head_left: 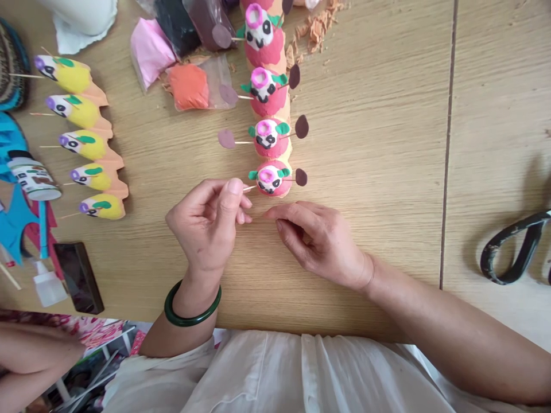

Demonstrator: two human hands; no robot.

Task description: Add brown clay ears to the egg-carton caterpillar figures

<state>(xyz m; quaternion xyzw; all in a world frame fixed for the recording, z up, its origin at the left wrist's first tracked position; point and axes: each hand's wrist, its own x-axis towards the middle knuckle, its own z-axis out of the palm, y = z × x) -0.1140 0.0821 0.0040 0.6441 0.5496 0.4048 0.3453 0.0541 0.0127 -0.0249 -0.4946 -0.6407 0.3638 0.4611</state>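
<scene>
My left hand (206, 223) is closed, thumb against the fingers, around the outer end of a toothpick (250, 187). That toothpick sticks out from the left side of the nearest pink clay animal head (282, 186). Whatever is on the toothpick's outer end is hidden by my fingers. A dark brown clay disc (301, 177) stands on the opposite side of the same head. My right hand (322, 238) rests just below the head, fingers curled and thumb against the index finger, with nothing visible between them. More pink heads (272, 146) line up behind on an egg-carton strip, with discs on toothpicks.
Yellow clay heads (101, 149) on another carton strip stand left. Bags of pink (150, 49) and orange clay (188, 86) lie behind. A phone (80, 278), a labelled bottle (37, 178) and blue cut-outs (15, 221) are at left; scissors (510, 246) lie right.
</scene>
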